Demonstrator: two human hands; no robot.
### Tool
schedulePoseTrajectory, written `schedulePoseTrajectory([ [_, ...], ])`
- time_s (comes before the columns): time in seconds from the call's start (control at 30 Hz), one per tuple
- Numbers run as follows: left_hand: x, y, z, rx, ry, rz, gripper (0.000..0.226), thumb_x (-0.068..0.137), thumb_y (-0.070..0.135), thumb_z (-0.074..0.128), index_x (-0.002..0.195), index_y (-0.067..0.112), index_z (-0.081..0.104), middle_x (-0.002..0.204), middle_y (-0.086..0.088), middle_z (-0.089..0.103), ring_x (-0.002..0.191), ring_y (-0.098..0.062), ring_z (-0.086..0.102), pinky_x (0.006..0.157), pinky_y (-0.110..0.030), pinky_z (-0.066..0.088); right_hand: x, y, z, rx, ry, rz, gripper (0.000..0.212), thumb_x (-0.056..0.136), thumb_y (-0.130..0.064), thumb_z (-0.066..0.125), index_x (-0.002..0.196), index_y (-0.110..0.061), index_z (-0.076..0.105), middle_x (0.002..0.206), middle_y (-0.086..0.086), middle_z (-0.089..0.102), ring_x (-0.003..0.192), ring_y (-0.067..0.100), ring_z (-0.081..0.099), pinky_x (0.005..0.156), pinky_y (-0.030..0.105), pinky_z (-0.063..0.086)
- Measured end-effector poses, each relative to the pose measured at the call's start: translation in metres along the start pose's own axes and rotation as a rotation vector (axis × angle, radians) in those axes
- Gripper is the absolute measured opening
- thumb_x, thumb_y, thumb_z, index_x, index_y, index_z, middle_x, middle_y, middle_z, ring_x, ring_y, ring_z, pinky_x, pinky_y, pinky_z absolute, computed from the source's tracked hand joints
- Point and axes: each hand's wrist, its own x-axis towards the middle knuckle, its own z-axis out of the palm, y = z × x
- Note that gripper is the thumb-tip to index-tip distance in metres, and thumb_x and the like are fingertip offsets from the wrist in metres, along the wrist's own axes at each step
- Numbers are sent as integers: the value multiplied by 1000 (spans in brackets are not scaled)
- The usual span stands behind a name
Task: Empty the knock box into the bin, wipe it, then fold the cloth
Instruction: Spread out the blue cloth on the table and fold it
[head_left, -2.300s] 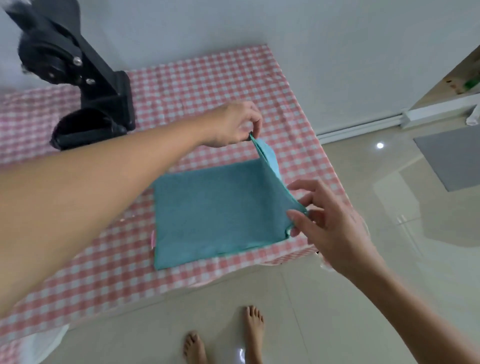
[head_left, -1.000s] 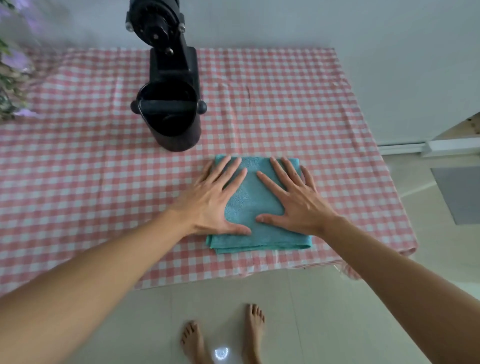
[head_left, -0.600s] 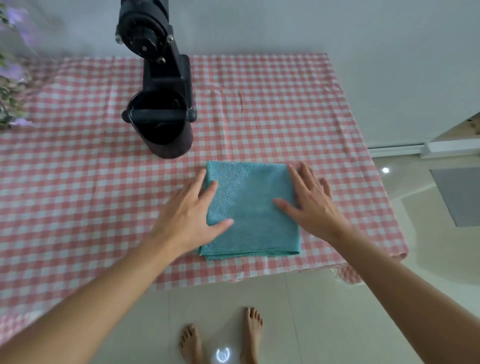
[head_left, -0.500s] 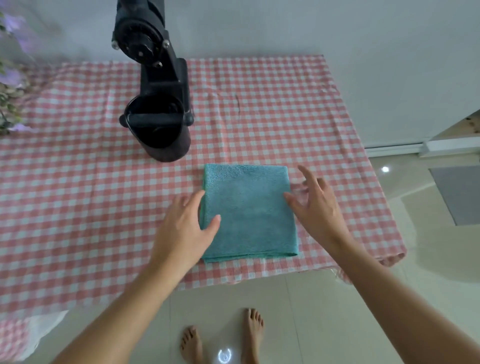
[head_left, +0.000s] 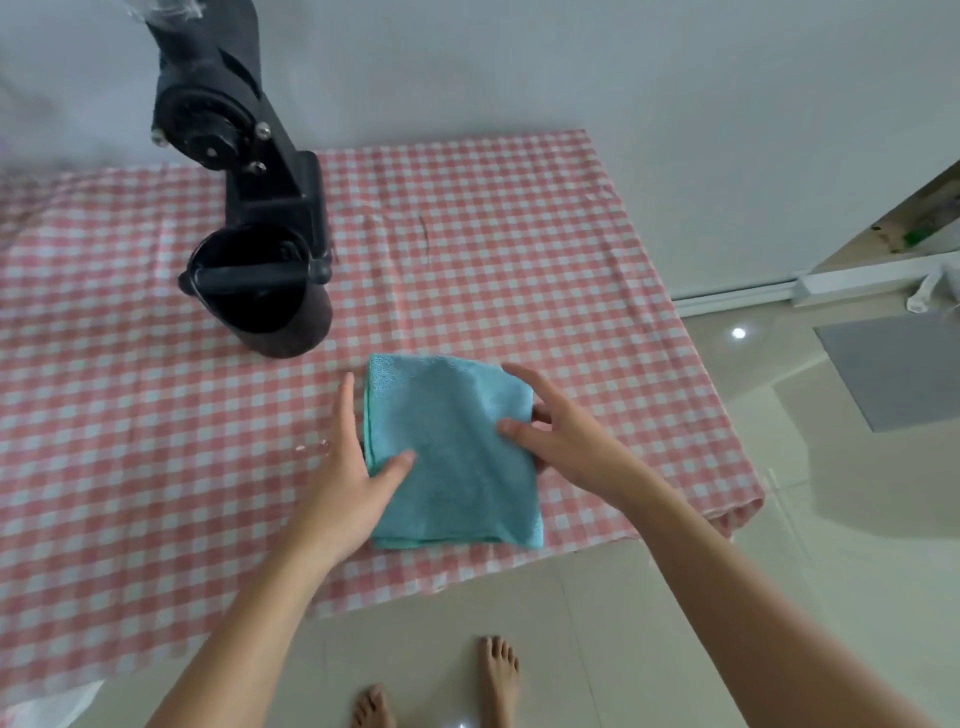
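A table under a pink-and-white checked tablecloth (head_left: 519, 234) fills most of the view and lies beneath both hands. Its near edge runs just below the wrists. Pale glossy floor tiles (head_left: 675, 623) stretch below and to the right of the right hand, with a grey mat (head_left: 893, 369) well off to that hand's right.

Beyond the left hand and a little to its left, a black grinder (head_left: 249, 156) stands on the tablecloth. The black knock box (head_left: 260, 301) stands upright just in front of it, well apart from both hands, with its bar across the open top.

The teal cloth (head_left: 452, 452) lies between the two hands near the table's front edge, folded to a rough rectangle.

The left hand (head_left: 348, 478) is at the cloth's left edge with its thumb pressed on top and its forefinger straight along the edge. How far the other fingers reach under cannot be seen. The right hand (head_left: 566, 441) pinches the right edge, which is slightly raised, with its thumb on top and its fingers tucked beneath.

Two bare feet (head_left: 498, 670) stand on the tiles below the hands.
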Motion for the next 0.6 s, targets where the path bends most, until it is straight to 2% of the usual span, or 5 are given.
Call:
schedulePoseTrajectory([
  [0.2,21,-3,-12,-109,-168,13,72,100,5,54,127,71,48,132,2,69,112,-14,69,104,-44,53,8,4,15,-194,217,-111,46,103,-19,48,145,-39,50,95,7,66,68,11,58,56,28,49],
  [0.3,20,-6,-7,23,-50,43,63,97,12,53,129,66,52,52,7,60,47,-1,50,49,-15,39,11,3,25,-219,327,-118,50,105,-11,37,148,-30,51,116,-2,65,84,9,59,67,16,43],
  [0.43,2,3,25,86,103,85,58,89,31,51,143,54,45,36,8,33,29,-7,27,31,-21,17,10,10,6,-313,377,-154,48,106,-11,38,148,-27,54,117,4,71,96,24,65,81,35,49],
  [0.53,-14,17,60,96,88,166,69,93,53,62,155,41,35,85,42,66,67,-2,70,57,-9,46,3,25,-29,-372,386,-167,45,106,-14,41,146,-28,57,124,3,73,102,25,67,90,39,52],
  [0.6,-16,29,86,91,63,203,91,79,68,61,158,36,29,140,33,40,128,9,47,100,-12,38,-3,39,-57,-412,397,-153,43,105,-18,45,145,-29,58,122,4,75,101,26,69,90,41,53],
])
